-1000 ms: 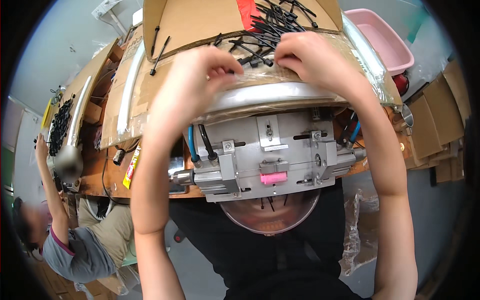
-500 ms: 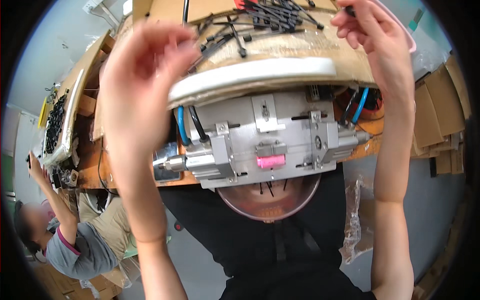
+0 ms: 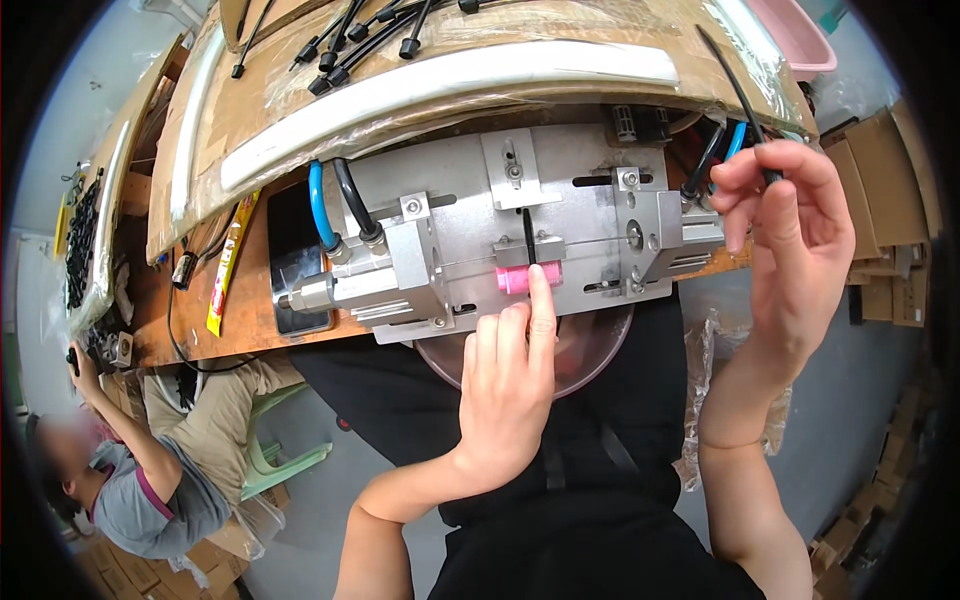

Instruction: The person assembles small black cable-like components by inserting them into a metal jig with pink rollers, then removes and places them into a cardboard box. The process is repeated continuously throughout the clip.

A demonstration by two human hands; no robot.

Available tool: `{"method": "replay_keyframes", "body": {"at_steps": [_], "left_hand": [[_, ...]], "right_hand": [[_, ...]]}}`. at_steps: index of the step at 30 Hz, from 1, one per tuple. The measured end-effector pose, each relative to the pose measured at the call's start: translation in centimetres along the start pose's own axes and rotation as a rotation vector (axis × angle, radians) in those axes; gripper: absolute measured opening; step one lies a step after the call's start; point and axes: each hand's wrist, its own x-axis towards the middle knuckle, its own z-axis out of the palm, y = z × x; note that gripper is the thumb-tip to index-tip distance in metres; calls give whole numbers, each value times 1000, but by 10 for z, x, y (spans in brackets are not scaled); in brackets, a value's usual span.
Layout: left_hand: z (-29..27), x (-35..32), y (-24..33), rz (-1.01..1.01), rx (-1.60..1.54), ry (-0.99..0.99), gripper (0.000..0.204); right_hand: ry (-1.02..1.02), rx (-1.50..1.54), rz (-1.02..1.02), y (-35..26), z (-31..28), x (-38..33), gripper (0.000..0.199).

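A metal fixture [image 3: 585,258] with a cylinder at each side sits at the table's front edge. One thin black rod [image 3: 529,237] lies at its middle, reaching over a small pink block [image 3: 512,280]. My left hand [image 3: 508,390] presses the rod's near end with a stretched index finger; its other fingers are bent and hold nothing visible. At the right, above the fixture's end, my right hand [image 3: 800,225] pinches another thin black rod [image 3: 736,82] by its near end. That rod points up and away to the left.
Black rods with thick ends [image 3: 375,42] are heaped on a cardboard tray [image 3: 420,105] behind the fixture. A phone [image 3: 298,255] and a yellow packet [image 3: 232,265] lie left. Below the fixture is a translucent bowl [image 3: 600,352]. A co-worker [image 3: 160,490] sits far left.
My left hand has come down from above the tray to the pink block, where a black rod now lies. My right hand has moved down, away from the tray, carrying a rod.
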Motion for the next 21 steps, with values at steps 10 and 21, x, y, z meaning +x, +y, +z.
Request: {"method": "replay_keyframes", "body": {"at_steps": [10,21], "left_hand": [[-9,-4,-2,-64,-50,-79,68],[-45,-19,-10,-135,-249,27,75]], "right_hand": [[-154,-505,-143,26,48,-85,61],[-319,-564,-177,52,79,-91,65]]}}
